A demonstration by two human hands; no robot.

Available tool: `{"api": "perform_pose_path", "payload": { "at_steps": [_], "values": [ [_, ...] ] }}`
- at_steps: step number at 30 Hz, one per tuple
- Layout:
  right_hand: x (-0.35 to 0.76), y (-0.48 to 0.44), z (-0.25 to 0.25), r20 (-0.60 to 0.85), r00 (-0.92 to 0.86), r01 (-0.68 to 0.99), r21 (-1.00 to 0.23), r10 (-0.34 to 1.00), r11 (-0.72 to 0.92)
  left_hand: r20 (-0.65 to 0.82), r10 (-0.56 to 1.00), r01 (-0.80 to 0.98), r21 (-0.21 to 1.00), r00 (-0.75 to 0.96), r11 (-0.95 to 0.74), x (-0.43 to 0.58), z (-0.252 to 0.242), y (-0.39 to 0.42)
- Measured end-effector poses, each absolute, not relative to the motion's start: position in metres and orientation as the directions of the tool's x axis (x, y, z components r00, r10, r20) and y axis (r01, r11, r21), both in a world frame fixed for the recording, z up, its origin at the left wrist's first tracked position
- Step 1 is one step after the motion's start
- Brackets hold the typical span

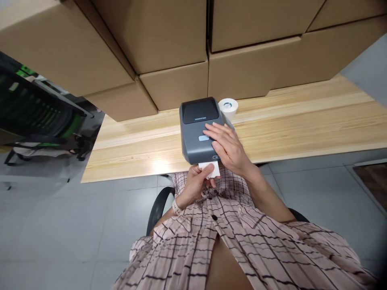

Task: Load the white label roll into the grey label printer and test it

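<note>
We are pinching white paper with our left hand. We are resting our right hand on the gray printer beside a white roll.

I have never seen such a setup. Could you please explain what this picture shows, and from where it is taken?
One camera, worn on a person's head and looking forward and down, took this picture. There is no robot, only two bare hands. The left hand pinches white paper at the front of a dark grey machine, probably a label printer. The right hand rests on top of the machine. Beside it, a white roll stands on the wooden table, and cardboard boxes stand behind.
</note>
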State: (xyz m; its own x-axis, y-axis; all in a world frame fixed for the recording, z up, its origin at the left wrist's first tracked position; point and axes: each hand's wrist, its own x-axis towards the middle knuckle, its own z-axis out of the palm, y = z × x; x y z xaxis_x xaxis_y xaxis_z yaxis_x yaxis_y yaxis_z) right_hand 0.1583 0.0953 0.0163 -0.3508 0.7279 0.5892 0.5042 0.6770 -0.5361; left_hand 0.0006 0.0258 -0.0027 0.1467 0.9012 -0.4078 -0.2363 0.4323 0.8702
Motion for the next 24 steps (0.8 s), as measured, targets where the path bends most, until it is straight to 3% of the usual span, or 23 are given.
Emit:
{"api": "perform_pose_path", "payload": {
  "at_steps": [4, 9, 12, 14, 16, 21, 24],
  "values": [
    [0.159, 0.096, 0.018, 0.608, -0.374, 0.521, -0.487, 0.700, 0.701, -0.279, 0.951, -0.068, 0.955, 0.132, 0.289, -0.008, -0.009, 0.023],
    [0.155, 0.093, 0.028, 0.601, -0.370, 0.619, -0.409, 0.709, 0.670, -0.217, 0.950, -0.097, 0.965, 0.224, 0.244, -0.040, -0.014, 0.018],
    [0.154, 0.094, 0.033, 0.562, -0.415, 0.633, -0.386, 0.716, 0.671, -0.074, 0.997, -0.106, 0.992, 0.012, 0.075, -0.060, -0.015, 0.017],
    [0.155, 0.096, 0.033, 0.536, -0.432, 0.612, -0.416, 0.725, 0.672, 0.046, 0.974, -0.061, 0.996, -0.224, -0.061, -0.067, -0.015, 0.021],
    [0.159, 0.096, 0.030, 0.528, -0.427, 0.565, -0.478, 0.734, 0.672, 0.167, 0.924, 0.013, 0.985, -0.345, -0.173, -0.068, -0.013, 0.027],
    [0.178, 0.086, 0.018, 0.559, -0.264, 0.410, -0.672, 0.786, 0.616, 0.286, 0.932, 0.035, 0.958, -0.223, -0.285, -0.058, -0.005, 0.045],
    [0.189, 0.082, 0.019, 0.542, -0.218, 0.357, -0.730, 0.812, 0.583, 0.325, 0.920, 0.002, 0.943, -0.217, -0.333, -0.056, 0.008, 0.056]
  ]
}}
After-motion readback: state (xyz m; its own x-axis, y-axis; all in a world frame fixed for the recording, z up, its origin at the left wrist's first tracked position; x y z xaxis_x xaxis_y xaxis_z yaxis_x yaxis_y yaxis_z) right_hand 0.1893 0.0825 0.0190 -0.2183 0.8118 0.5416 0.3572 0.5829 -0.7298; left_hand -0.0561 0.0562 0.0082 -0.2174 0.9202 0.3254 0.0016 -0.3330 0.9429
